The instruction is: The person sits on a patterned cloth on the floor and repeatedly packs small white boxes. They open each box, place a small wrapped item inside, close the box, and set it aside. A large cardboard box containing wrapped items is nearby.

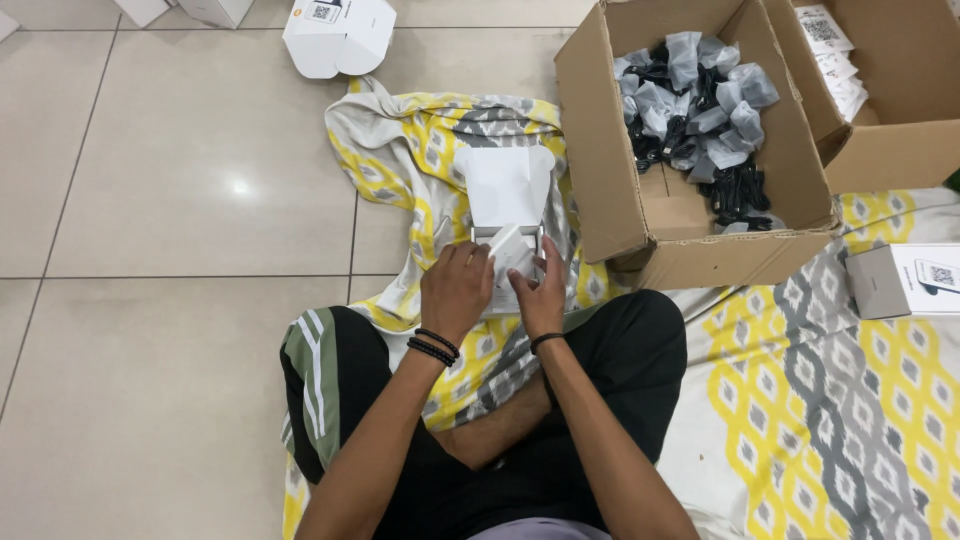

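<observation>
Hands work together: my left hand (455, 290) and right hand (537, 290) hold the small white box (507, 215) beside the big cardboard box (600, 150). I should press its flaps gently.

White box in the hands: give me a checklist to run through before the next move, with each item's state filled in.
1. Both hands on the white box: left hand and right hand touch it: ok.
2. Box lid open and upright: ok.
3. Box rests on the patterned cloth: ok.
4. Cardboard carton of bagged black cables open beside it: ok.
5. White box contents: cannot tell.
</observation>
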